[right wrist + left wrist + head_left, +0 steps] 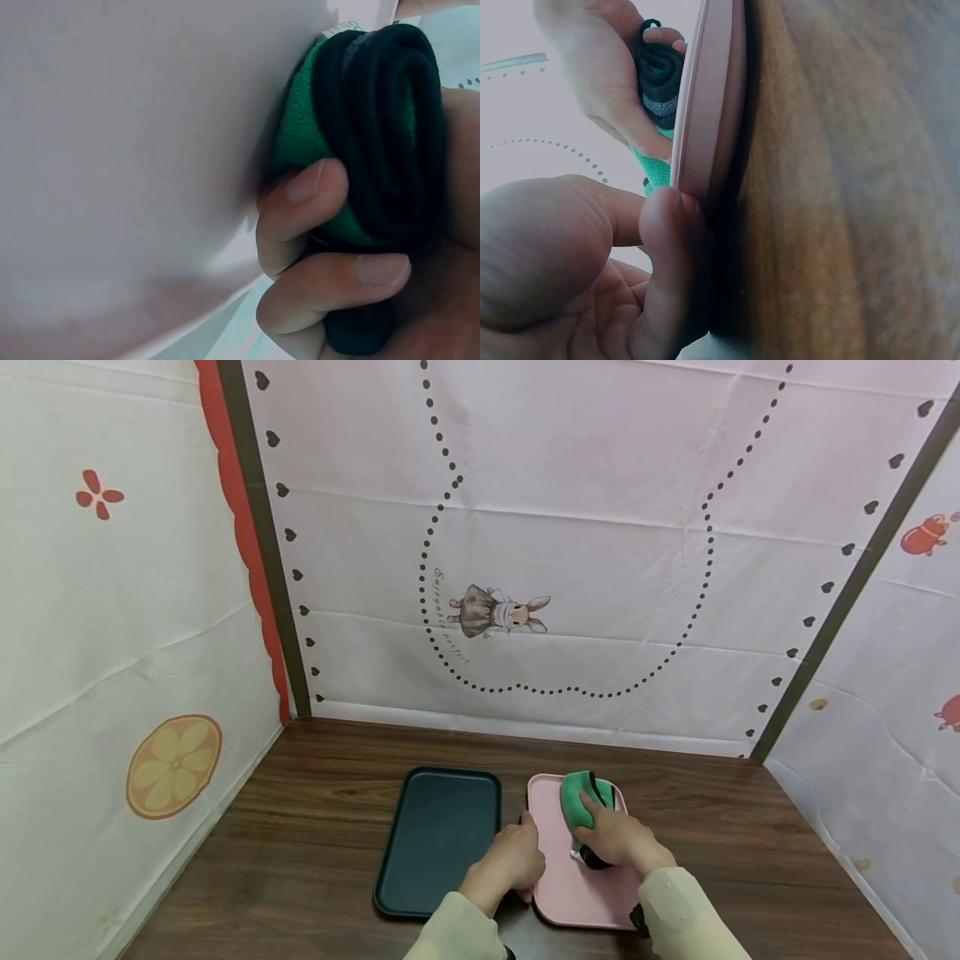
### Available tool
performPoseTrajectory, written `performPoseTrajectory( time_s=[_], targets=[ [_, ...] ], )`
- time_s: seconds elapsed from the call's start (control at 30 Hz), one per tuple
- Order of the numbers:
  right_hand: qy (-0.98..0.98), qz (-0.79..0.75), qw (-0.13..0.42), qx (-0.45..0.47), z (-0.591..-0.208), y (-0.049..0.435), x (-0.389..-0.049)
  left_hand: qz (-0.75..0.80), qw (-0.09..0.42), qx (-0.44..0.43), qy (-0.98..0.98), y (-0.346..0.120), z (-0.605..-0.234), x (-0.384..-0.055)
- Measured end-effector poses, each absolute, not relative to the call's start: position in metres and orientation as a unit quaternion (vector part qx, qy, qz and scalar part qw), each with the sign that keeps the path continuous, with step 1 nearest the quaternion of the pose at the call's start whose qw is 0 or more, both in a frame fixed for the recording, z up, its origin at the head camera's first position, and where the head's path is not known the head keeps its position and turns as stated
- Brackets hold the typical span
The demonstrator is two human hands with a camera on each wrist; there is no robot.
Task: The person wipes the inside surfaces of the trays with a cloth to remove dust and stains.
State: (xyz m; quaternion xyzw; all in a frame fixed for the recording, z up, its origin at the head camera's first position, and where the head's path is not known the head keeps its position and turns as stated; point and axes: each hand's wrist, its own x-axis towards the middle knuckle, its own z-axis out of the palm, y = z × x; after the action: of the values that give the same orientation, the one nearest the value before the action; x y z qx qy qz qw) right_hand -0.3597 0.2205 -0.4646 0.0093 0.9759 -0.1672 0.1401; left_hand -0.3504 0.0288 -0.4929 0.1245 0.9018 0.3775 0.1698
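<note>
A pink tray [570, 893] lies on the wooden table, and my left hand [510, 858] holds its left rim. In the left wrist view, fingertips of that hand [562, 255] meet the tray's edge [705, 97]. My right hand [618, 837] grips a folded green cloth [574, 810] with dark edging, pressed against the tray's surface toward its far right part. From the right wrist view, fingers curl round the rolled layers of the cloth [375, 135], and a small white tag shows at its end.
A dark teal tray [442, 839] lies just left of the pink one. Printed fabric walls [570, 610] enclose the brown wooden table [300, 835] at the back and both sides.
</note>
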Motion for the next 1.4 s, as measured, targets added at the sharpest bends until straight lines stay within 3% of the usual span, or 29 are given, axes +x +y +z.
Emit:
performPoseTrajectory(
  time_s=[1.4],
  targets=[
    [0.973,-0.227,0.046,0.023,-0.451,0.262,-0.348,0.373,0.155,0.129,0.906,0.03,-0.497,-0.353]
  ],
)
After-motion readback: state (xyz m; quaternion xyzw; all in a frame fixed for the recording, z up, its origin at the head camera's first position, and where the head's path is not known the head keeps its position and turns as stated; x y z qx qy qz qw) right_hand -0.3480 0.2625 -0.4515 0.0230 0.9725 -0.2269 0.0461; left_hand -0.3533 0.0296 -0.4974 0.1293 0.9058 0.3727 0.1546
